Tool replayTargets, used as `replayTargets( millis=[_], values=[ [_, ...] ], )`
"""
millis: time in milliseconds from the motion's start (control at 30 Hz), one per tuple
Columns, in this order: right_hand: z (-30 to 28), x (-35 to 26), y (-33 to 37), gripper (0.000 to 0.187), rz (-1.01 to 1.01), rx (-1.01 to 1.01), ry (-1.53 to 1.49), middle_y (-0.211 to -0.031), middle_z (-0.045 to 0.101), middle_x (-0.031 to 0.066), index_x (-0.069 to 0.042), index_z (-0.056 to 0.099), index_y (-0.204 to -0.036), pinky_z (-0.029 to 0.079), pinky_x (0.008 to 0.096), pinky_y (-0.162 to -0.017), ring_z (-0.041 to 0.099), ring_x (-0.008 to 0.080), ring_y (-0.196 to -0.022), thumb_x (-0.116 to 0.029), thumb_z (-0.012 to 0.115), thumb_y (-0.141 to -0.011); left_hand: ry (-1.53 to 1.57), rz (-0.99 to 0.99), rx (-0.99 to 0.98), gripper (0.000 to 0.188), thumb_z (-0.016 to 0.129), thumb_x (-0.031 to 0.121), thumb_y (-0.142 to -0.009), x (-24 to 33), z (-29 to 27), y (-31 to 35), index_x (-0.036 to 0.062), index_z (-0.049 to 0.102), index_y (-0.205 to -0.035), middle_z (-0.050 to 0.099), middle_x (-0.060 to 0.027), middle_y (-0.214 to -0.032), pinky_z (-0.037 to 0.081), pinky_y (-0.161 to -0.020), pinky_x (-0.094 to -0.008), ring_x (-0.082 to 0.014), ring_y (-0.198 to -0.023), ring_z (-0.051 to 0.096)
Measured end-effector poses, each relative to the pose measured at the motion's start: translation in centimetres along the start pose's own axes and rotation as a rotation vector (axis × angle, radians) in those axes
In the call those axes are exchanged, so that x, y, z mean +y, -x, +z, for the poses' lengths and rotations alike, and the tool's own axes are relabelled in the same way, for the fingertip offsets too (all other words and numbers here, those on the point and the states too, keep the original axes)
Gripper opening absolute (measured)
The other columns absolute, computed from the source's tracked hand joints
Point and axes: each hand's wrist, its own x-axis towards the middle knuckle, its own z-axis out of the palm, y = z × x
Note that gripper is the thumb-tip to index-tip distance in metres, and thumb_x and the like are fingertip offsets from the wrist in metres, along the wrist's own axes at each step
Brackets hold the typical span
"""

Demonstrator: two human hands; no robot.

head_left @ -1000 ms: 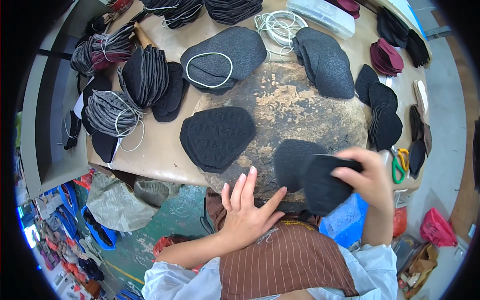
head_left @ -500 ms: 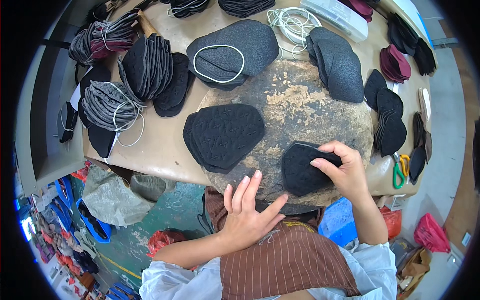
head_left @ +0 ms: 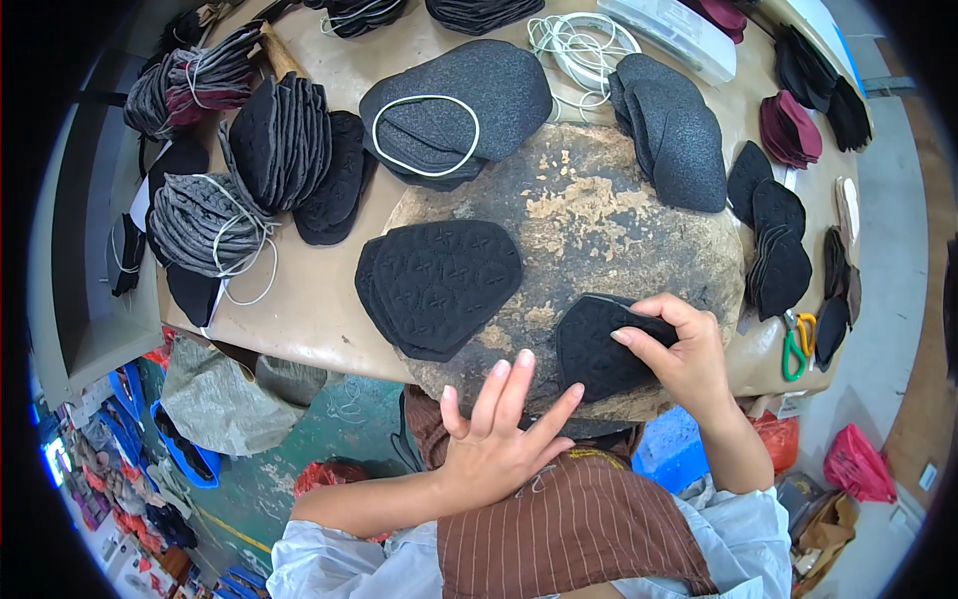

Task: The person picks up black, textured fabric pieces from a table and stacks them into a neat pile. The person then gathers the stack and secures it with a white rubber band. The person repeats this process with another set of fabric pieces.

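On a worn round board (head_left: 589,235) lie two small stacks of black quilted fabric pieces, cut in rounded shapes. My right hand (head_left: 689,349) pinches the upper right edge of the nearer fabric stack (head_left: 604,349) between thumb and fingers. My left hand (head_left: 499,429) rests at the board's near edge, fingers spread, the forefinger tip close to that stack's lower left side. It holds nothing. Left of it on the board sits the other black stack (head_left: 444,285), untouched. How many layers my right hand grips cannot be made out.
Grey foam pieces with a white cord loop (head_left: 454,100) lie behind the board, more foam pieces (head_left: 679,130) at its far right. Tied fabric bundles (head_left: 210,225) crowd the table's left. Scissors with green and yellow handles (head_left: 795,349) lie at the right edge. A white cord coil (head_left: 584,50) sits at the back.
The view has shifted slightly. My left hand's fingers have spread a little more, with the forefinger nearer the stack. My right hand keeps its pinch on the fabric edge.
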Motion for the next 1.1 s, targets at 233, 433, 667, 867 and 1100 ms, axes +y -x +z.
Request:
replayTargets(
  millis=[233, 433, 667, 867, 1100],
  values=[
    [-0.4, 0.9, 0.7, 0.020, 0.072, 0.006, -0.087, -0.073, 0.067, 0.0097, 0.001, 0.065, -0.092, 0.049, 0.0249, -0.058, 0.062, 0.0071, -0.068, -0.010, 0.075, -0.079, -0.013, 0.206, -0.254, 0.083, 0.059, 0.063, -0.074, -0.3, -1.3, -3.6, 0.0094, 0.047, -0.136, 0.038, -0.0101, -0.146, 0.008, -0.108, -0.0552, -0.0205, -0.136, 0.033],
    [-2.1, 0.1, -0.2, 0.019, 0.236, 0.019, 0.197, -0.059, 0.058, 0.0092, -0.002, 0.057, -0.075, 0.041, 0.0291, -0.046, 0.055, 0.0165, -0.047, -0.011, 0.072, -0.080, 0.230, 0.122, -0.263, 0.077, 0.061, 0.063, -0.073, 0.5, -1.5, -7.1, 0.0189, 0.049, -0.135, 0.036, -0.0094, -0.148, 0.019, -0.101, -0.0511, -0.0298, -0.121, 0.038],
    [-3.7, 1.2, 2.6, 0.021, -0.273, 0.006, -0.151, -0.066, 0.059, 0.0025, -0.005, 0.061, -0.082, 0.046, 0.0247, -0.053, 0.058, 0.0119, -0.056, -0.013, 0.079, -0.074, 1.133, -0.363, -0.121, 0.067, 0.075, 0.008, -0.076, -1.5, -4.2, -8.0, 0.0055, 0.043, -0.135, 0.054, -0.0154, -0.117, 0.045, -0.085, -0.0316, -0.0216, -0.092, 0.057],
    [-5.1, 2.4, 1.1, 0.015, -0.146, 0.346, -0.274, -0.082, 0.062, 0.0037, -0.001, 0.062, -0.093, 0.046, 0.0221, -0.067, 0.055, 0.0079, -0.071, -0.003, 0.070, -0.080, -0.011, -0.336, 0.394, 0.067, 0.072, 0.000, -0.074, -8.9, -7.8, -8.4, 0.0027, 0.043, -0.134, 0.051, -0.0166, -0.130, 0.039, -0.101, -0.0392, -0.0308, -0.120, 0.050],
    [-4.3, 1.1, 2.9, 0.011, -0.329, 0.240, -0.013, -0.080, 0.064, 0.0078, -0.001, 0.064, -0.090, 0.047, 0.0259, -0.063, 0.060, 0.0147, -0.068, -0.001, 0.068, -0.079, -0.122, 0.329, 0.235, 0.038, 0.055, 0.007, -0.080, -4.3, -4.5, -18.6, 0.0060, 0.057, -0.118, 0.049, -0.0147, -0.132, 0.031, -0.106, -0.0454, -0.0280, -0.126, 0.044]
  ],
)
